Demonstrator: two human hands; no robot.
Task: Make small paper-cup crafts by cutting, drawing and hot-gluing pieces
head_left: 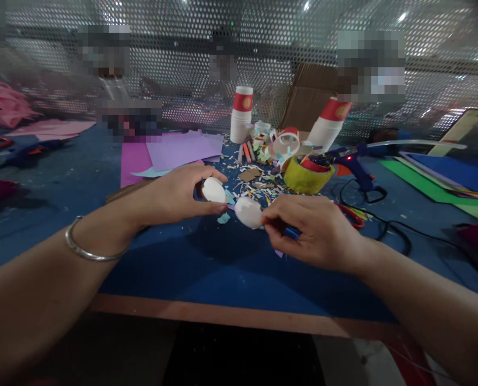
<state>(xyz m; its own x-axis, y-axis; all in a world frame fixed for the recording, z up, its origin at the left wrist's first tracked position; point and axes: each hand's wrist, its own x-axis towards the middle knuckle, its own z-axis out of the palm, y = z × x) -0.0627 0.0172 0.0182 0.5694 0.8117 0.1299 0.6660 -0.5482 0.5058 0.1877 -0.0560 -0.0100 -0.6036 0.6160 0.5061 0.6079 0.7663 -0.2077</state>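
Note:
My left hand (178, 193), with a silver bangle on its wrist, pinches a white round piece (214, 191) between thumb and fingers. Just to the right, a second white round piece (248, 212) is gripped at its right edge by my right hand (309, 230). The two pieces are close together above the blue table, with a small gap between them. Whether they are flat discs or thicker, I cannot tell. Light blue paper scraps (223, 218) lie beneath my hands.
Purple paper sheets (183, 147) lie at the back left. Two stacks of paper cups, one upright (241, 115) and one tilted (329, 126), stand behind shredded scraps (259, 174). To the right are a yellow roll (307, 177), a glue gun (357, 166) with its cord, and coloured sheets (435, 182).

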